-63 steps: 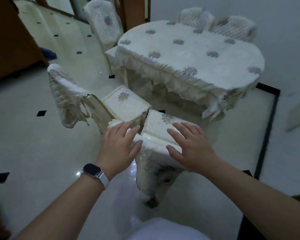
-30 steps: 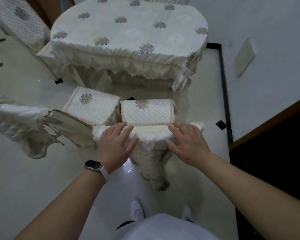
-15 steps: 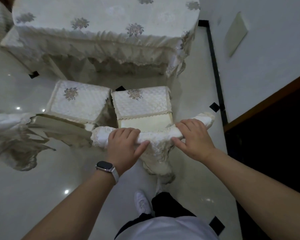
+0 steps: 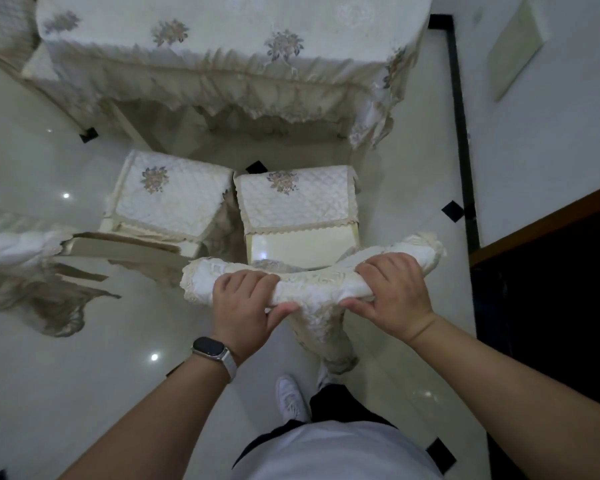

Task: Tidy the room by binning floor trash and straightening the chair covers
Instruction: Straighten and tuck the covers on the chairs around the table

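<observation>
Head view, looking steeply down: both hands grip the bunched-up chair cover (image 4: 312,289) that wraps the top rail of the nearest chair's backrest. On its left part the left hand (image 4: 245,306) is closed around it, fingers curled over the top and thumb pressed underneath; a watch (image 4: 212,351) sits on that wrist. On the right part the right hand (image 4: 392,292) clasps the same roll of fabric, its fingers over the top and thumb tucked along the near side. Between and beyond the hands the cover is rolled into a thick, lace-edged tube (its two ends stick out past the knuckles on either side), and a loose skirt of it hangs down toward the floor below the rail. Just beyond the rail lies this chair's seat (image 4: 298,202), with a quilted white pad bearing an embroidered flower, and a bare cream strip of backrest shows between pad and roll. A second chair seat (image 4: 170,195) stands just beside it on the left, angled, with its own cover (image 4: 32,271) drooping untidily off the backrest at the far left edge. Further ahead stands a table (image 4: 222,46) under a flowered, frilled cloth. Pale glossy floor tiles (image 4: 66,393) with small black insets surround everything, and a white shoe (image 4: 290,398) shows below the arms.
</observation>
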Tool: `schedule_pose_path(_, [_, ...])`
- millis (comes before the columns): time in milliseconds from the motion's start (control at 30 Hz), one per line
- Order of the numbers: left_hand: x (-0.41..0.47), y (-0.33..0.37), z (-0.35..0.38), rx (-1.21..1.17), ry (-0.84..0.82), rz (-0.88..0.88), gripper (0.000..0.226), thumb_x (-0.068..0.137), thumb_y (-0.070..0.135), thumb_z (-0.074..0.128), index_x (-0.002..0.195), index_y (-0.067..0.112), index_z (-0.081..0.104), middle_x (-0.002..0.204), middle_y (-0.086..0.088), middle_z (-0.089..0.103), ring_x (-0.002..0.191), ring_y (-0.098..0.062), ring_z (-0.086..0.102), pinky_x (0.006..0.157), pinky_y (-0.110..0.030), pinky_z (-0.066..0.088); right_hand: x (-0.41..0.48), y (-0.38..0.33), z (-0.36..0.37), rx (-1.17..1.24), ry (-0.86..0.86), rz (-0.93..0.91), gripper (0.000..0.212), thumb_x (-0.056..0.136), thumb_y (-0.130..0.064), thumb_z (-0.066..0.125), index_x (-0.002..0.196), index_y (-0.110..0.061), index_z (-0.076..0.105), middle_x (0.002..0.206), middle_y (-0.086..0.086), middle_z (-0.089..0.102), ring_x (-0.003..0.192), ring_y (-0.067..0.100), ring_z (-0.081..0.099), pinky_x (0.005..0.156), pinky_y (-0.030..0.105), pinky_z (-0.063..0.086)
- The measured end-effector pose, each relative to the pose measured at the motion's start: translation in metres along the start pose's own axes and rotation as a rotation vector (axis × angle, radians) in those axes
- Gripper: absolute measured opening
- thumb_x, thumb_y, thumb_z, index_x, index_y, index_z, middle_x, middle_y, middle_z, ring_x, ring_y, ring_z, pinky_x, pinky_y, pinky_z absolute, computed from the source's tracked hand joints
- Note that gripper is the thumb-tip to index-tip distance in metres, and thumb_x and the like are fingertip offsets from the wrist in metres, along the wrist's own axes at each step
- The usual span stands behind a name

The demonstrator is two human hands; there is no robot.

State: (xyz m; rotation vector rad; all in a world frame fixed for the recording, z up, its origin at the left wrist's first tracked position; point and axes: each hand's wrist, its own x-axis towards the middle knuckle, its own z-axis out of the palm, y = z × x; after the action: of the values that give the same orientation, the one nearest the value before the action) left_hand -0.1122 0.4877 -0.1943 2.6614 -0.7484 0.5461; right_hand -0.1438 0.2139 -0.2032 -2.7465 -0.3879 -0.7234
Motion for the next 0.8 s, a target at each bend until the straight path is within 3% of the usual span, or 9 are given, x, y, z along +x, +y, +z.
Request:
schedule_pose_path(567, [0.115,-0.024,-0.011,0.02,0.046,-0.134,0.068,0.099,0.067,0.027,0.096,0.013,0.068,0.089,-0.003,0.067,0.083,-0.026,0.061,0.082,-0.033,0.032,0.123,0.042,0.008,-0.016,0.213,-0.011,0.07,0.091,-0.074,0.034,0.078,-0.013,0.065,0.071,0.004,0.061,0.065,0.027,0.058,0.061,0.035,0.039])
schedule_pose_path(800, [0.15,-0.04,-0.009,-0.074,0.126,-0.207,0.069,0.087,0.075,0.042,0.094,0.012,0.069,0.091,-0.002,0.068,0.088,-0.024,0.061,0.085,-0.038,0.04,0.161,0.052,0.014,0.001,0.238,0.017,0.071,0.09,-0.074,0.034,0.075,-0.012,0.065,0.069,0.004,0.061,0.064,0.026,0.057,0.062,0.034,0.034])
